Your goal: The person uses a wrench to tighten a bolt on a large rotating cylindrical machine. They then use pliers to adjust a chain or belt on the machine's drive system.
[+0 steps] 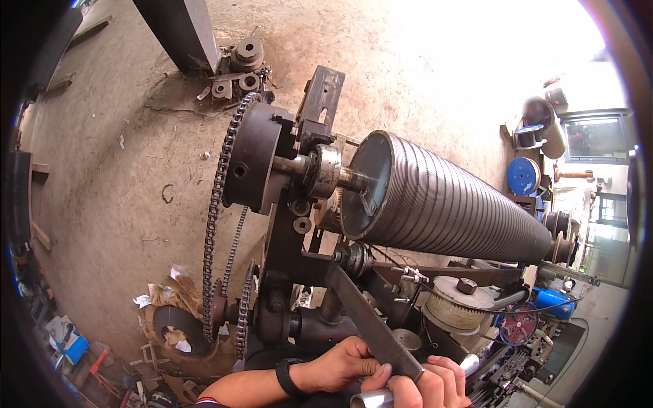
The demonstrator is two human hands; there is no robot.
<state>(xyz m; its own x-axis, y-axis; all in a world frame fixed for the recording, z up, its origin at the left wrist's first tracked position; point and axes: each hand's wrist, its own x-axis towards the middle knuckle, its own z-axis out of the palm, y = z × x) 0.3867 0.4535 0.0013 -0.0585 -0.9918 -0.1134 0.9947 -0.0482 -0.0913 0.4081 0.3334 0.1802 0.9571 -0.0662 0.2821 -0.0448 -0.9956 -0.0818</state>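
Observation:
A flat metal bar (374,325) slants down from a bolt and pulley (352,257) on the machine frame to my hands at the lower edge. My left hand (337,366), with a black band at its wrist, is closed at the bar's lower left edge, its thumb beside my right thumb. My right hand (435,386) wraps around a silvery metal tube (373,400) that crosses under the bar's lower end. The tube shows on both sides of that hand. Part of my left fingers is hidden behind the bar.
Beyond my hands lies a large grooved drum (442,197) on a shaft. A roller chain (216,204) runs by a dark round housing (255,160) at left. A belted pale pulley (457,302) sits right. Metal parts (246,56) lie by a post (180,34).

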